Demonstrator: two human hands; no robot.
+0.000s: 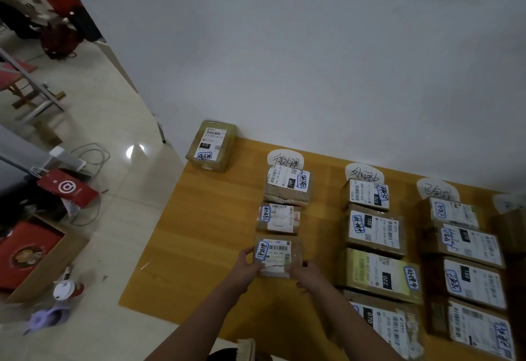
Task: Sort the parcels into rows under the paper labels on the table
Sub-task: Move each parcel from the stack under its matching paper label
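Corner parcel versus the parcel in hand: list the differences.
The corner parcel lies alone at the far left table corner, outside the rows; the held parcel ends the left row. The corner parcel is untouched; the held parcel is gripped by left hand and right hand. Both carry white shipping labels and blue-outlined stickers.

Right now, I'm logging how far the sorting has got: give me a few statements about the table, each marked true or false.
1. The left hand and right hand grip the nearest parcel in the left row. True.
2. The left row, under its paper label, holds five parcels. False: three, counting the gripped one.
3. A lone parcel sits at the table far left corner, apart from the rows. True.
4. The middle row holds one parcel. False: four lie under the middle label.
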